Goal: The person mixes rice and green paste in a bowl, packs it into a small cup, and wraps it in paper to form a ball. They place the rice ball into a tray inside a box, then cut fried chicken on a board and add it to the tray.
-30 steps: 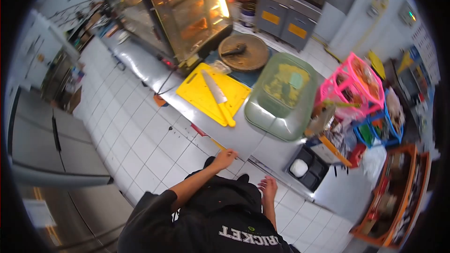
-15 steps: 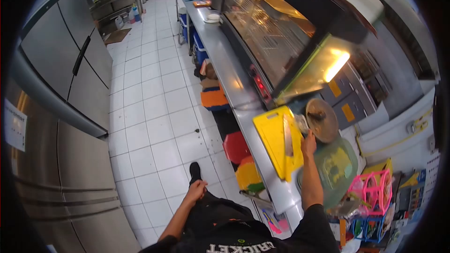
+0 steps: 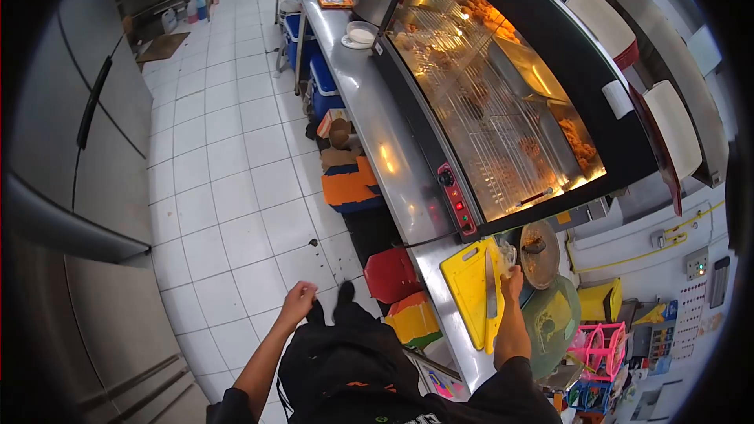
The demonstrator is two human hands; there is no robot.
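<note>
My right hand (image 3: 511, 286) is above the far edge of a yellow cutting board (image 3: 463, 279), its fingers closed on a small clear plastic piece (image 3: 506, 254), perhaps a bag or cup. A broad-bladed knife (image 3: 491, 290) lies flat on the board. Just beyond the hand are a round brown lid or pan (image 3: 539, 255) with a dark knob and a translucent green tub lid (image 3: 552, 318). My left hand (image 3: 298, 303) hangs over the floor, fingers curled in, with nothing visible in them.
A lit glass warming cabinet (image 3: 487, 102) with fried food stands on the steel counter (image 3: 369, 133). Under the counter are a red stool (image 3: 390, 275) and blue coolers (image 3: 322, 90). Steel refrigerators (image 3: 102, 126) line the left. A pink basket (image 3: 603, 348) sits at right.
My view has swung so that more of the warming cabinet shows. My left hand has moved outward from the body. My right hand stays beside the board with the clear plastic piece.
</note>
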